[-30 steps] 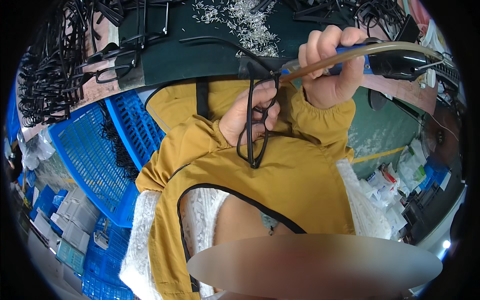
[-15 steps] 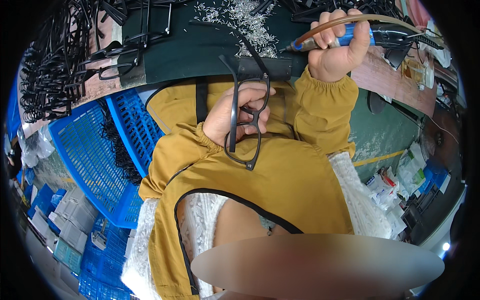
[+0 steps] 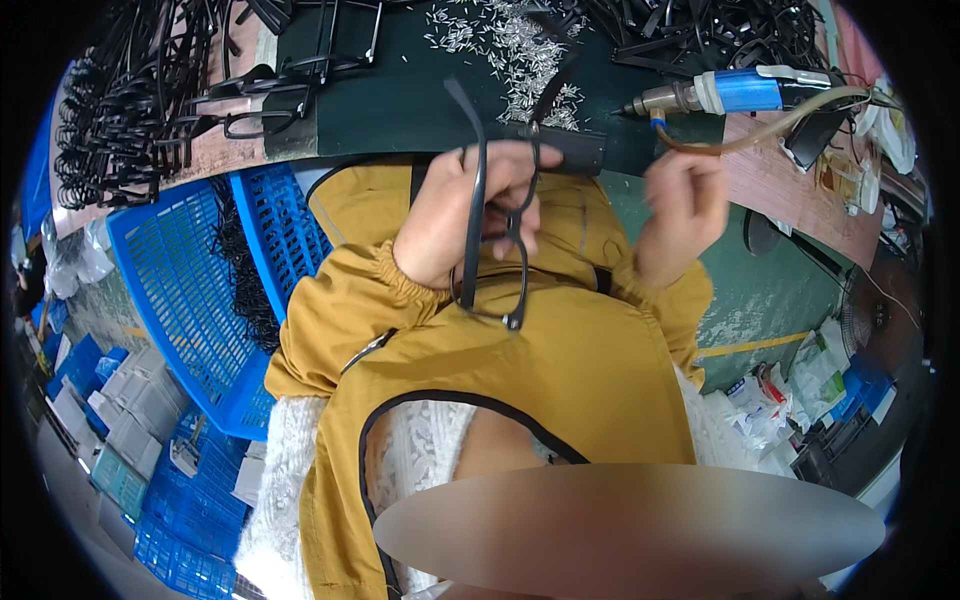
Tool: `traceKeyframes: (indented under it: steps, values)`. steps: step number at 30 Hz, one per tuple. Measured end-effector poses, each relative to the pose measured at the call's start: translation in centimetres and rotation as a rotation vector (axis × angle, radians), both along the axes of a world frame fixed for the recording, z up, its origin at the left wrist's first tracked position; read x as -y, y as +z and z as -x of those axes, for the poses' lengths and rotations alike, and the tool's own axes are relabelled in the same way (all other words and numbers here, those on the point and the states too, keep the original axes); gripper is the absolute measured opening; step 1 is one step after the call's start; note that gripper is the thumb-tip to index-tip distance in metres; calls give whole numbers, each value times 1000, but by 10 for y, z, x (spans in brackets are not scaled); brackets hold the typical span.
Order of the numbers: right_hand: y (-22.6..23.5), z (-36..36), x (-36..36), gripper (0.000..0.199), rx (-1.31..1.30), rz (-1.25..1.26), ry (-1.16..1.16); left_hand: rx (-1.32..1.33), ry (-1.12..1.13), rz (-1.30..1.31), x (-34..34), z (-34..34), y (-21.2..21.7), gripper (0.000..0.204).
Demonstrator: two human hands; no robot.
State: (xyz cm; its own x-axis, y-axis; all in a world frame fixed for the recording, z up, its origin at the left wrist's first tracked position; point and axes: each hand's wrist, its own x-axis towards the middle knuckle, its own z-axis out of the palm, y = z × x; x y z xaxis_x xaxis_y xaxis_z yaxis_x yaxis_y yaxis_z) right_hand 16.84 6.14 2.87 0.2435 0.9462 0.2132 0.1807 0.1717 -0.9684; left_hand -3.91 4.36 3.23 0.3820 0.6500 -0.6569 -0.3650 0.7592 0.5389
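The left hand point(image 3: 465, 215) is closed around a black eyeglass frame point(image 3: 490, 250), fingers wrapped over its upper part, just in front of the yellow jacket. The frame's long axis runs up and down in the picture: one temple arm points up past the fingers toward the green bench top point(image 3: 400, 95), and the lens rims hang below the grip. The right hand point(image 3: 685, 205) is beside it, empty, fingers loosely curled (slightly blurred), touching nothing. Above that hand a blue-bodied screwdriver tool point(image 3: 735, 92) lies on the bench, tip pointing left, its hose looping down. Small silver screws point(image 3: 510, 45) are scattered above the grip. Left of the grip, blue plastic crates point(image 3: 180, 290) hold black frame parts.
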Motion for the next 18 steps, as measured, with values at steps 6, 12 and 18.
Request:
traceKeyframes:
  steps: [6,12,18]
  values:
    - [12,33,16,20,155,273,781,-132,223,-260,-12,-21,0,27]
    - [25,5,9,4,-37,-23,555,-106,718,-470,-13,-4,-6,35]
    - [-23,-5,2,8,202,36,293,-198,637,-873,-2,-25,-50,28]
